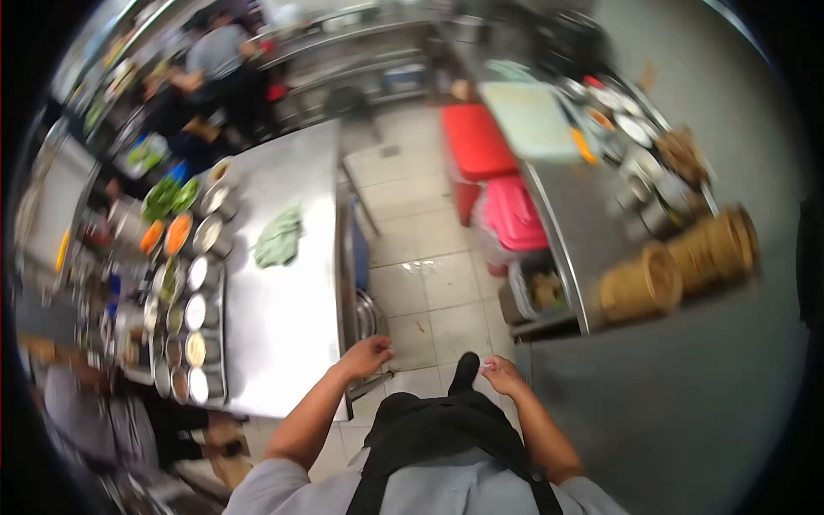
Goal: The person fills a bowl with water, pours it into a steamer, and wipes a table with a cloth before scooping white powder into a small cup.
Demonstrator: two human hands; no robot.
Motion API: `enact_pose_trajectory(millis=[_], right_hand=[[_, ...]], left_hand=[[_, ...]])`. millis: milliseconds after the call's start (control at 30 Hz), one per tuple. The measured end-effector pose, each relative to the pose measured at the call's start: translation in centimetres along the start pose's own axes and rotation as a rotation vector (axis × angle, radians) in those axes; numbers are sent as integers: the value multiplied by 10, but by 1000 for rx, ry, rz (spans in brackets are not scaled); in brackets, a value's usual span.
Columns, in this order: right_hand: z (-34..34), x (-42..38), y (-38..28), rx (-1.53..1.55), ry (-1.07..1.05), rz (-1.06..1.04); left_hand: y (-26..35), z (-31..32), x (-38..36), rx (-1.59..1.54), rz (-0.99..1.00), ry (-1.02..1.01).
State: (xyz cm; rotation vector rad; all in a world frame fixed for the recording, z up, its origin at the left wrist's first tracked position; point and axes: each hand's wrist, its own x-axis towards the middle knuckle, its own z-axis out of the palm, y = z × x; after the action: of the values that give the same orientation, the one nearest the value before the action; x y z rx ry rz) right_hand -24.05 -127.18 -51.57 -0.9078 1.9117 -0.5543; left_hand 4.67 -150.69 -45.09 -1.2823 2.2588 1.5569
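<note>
My left hand (368, 356) hangs in the air just past the corner of the steel table (283, 343), its fingers loosely bent and a little apart, with nothing visible in them. My right hand (503, 376) is held low above the floor beside my dark shoe (464, 372). Its thumb and fingers are drawn together, and a small pale bit shows at the fingertips, too blurred to name. Neither hand touches the table or counter. A crumpled green cloth (279, 236) lies on the steel table.
Metal tubs (204, 348) of food line the table's left side. To the right, a counter (566, 206) bears a pale cutting board (530, 120) and bamboo steamers (639, 283). Red (479, 142) and pink bins (515, 215) edge the tiled aisle (412, 292). Several people (219, 56) stand left.
</note>
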Motion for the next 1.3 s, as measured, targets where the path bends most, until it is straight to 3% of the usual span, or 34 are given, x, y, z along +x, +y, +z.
enact_pose_trajectory(millis=[100,267,333,433,567,633,667,733,767,833,900,967,1000,1033,1100,1200,1300], right_hand=[[-36,67,19,19,-39,-37],[-94,187,25,-28,53,-195],[-124,172,-50,111,-17,-110],[-128,204,-83,156,-83,-124],[-113,237,-124,205,-260,-110],[-107,256,-150,156,-296,-149],[-106,264,-165,167,-310,-176],[-108,269,-222,144,-317,-161],[-108,274,-246,115,-330,-165],[-102,283,-286,56,-381,-289],[-91,296,-325,-5,-397,-369],[-75,301,-372,-252,-287,-779],[-65,301,-397,-274,-286,-817],[-53,301,-417,-271,-296,-820],[-28,304,-458,-396,-199,-1149],[9,313,-497,-555,-249,-1226],[55,348,-504,-707,-390,-1215]], left_hand=[[39,1,7,-22,55,27],[77,-32,17,-96,51,287],[74,-55,21,-140,81,445],[62,-100,32,-250,3,686],[36,-167,43,-141,-173,1045],[0,-195,63,115,-130,1345],[-15,-207,73,102,-142,1372],[-27,-238,92,262,-438,1493],[-30,-248,97,239,-462,1504],[-27,-272,104,125,-484,1169],[-38,-279,131,122,-335,1072],[-24,-277,142,76,-187,924],[-16,-276,144,16,-119,872],[-11,-275,144,-83,-48,876],[-2,-285,127,-399,2,827],[-28,-291,94,-411,22,994],[-54,-277,35,-439,-129,1207]])
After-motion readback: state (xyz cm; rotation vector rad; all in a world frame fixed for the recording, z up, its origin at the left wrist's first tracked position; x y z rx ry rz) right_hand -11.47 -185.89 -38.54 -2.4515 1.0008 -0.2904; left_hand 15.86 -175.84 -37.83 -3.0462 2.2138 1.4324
